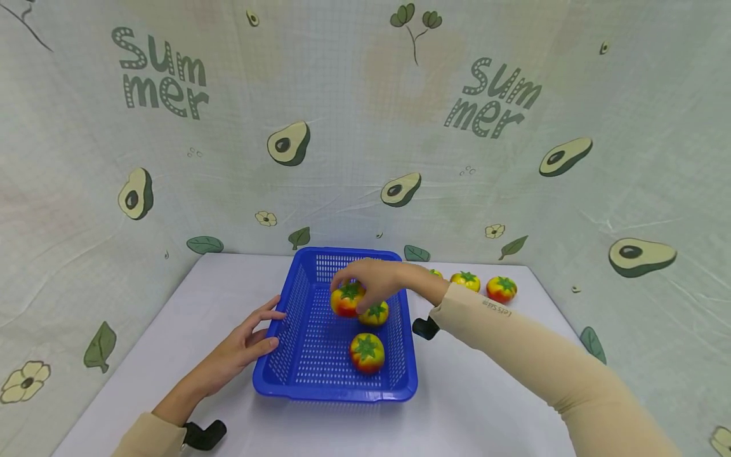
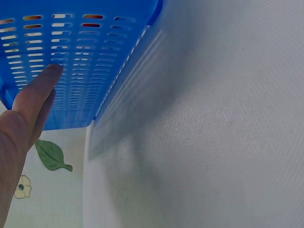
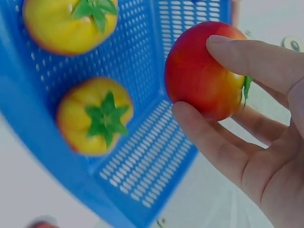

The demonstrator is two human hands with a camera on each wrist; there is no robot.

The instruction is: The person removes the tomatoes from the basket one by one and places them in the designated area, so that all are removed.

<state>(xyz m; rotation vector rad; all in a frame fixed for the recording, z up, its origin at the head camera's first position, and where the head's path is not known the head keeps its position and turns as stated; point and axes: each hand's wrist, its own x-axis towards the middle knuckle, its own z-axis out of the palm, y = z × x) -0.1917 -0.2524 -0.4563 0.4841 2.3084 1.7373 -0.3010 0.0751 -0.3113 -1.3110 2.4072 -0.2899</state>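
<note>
A blue plastic basket [image 1: 320,398] with slotted walls stands on the table. My right hand [image 1: 374,279] holds a red-and-yellow toy tomato [image 1: 346,301] inside it, above the bottom, with thumb and fingers around its sides. In the right wrist view the held tomato [image 3: 204,71] shows its red side, and its green leaf top faces the palm. Two more tomatoes sit on the right side of the basket, a rear one [image 1: 374,313] and a front one [image 1: 367,353]. My left hand [image 1: 245,343] touches the basket's left side with extended fingers; a finger [image 2: 40,90] rests against the slotted outer wall.
Behind my right forearm, several tomatoes lie on the white table, among them a yellow one [image 1: 465,280] and a red-yellow one [image 1: 502,289]. A printed cloth [image 1: 342,82] with avocados and leaves hangs around the table's back and sides.
</note>
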